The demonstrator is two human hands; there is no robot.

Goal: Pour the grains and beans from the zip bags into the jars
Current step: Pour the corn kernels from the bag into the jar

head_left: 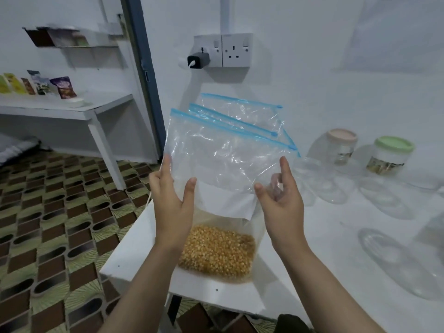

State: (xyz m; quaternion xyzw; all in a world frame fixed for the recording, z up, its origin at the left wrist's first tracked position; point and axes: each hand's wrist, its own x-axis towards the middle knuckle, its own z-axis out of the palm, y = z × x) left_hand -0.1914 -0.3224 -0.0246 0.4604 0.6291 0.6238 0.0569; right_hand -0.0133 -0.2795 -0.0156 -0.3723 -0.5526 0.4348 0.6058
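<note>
Holding the corn bag (225, 188) upright over the table (134, 258), I have my left hand (173, 200) on its left edge, thumb in front and fingers behind the plastic, pinching it. My right hand (280, 195) is at the right edge, thumb and forefinger spread; fingers curl behind the film, and I cannot tell whether they grip it or only touch it. Yellow corn (218, 251) fills the bag's bottom, which sits on or just above the tabletop; contact is not resolvable. A white label panel covers the bag's middle.

Near table edge and left corner lie just below the bag, with patterned floor (48, 224) open to the left. To the right, clear jars (394, 263) lie or stand on the white surface; their outlines are faint and partly cut off by the frame edge.

Behind the bag, two more zip bags (240, 111) with blue seals lean by the wall, contents hidden. Further right stand a pink-lidded jar (341, 145) and a green-lidded jar (391, 155). A socket (236, 50) is on the wall above. Far left, a shelf (60, 104) holds blurred packets.
</note>
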